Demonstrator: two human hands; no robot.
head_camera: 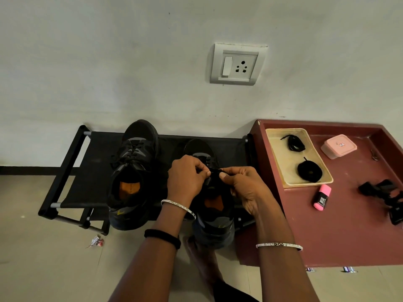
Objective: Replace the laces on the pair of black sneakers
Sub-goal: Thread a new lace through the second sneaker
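Three wrist bands come nearest: a black band point(162, 235) and a silver bangle point(177, 207) on the left, one bangle point(279, 245) on the right. Both grips meet over the right sneaker point(213, 227). The left grip point(187, 177) and right grip point(244, 188) each have fingers curled, pinching its black lace point(214, 172) near the tongue. The second sneaker, the left one point(133, 171), stands laced just beside it. Both rest on one black rack point(72, 162). On the maroon tabletop point(349, 225) to the right lie one pink highlighter point(322, 197), one pink box point(338, 148), and one tray point(283, 162) holding two coiled black laces point(309, 171) point(295, 143). One socket point(237, 64) sits on the wall.
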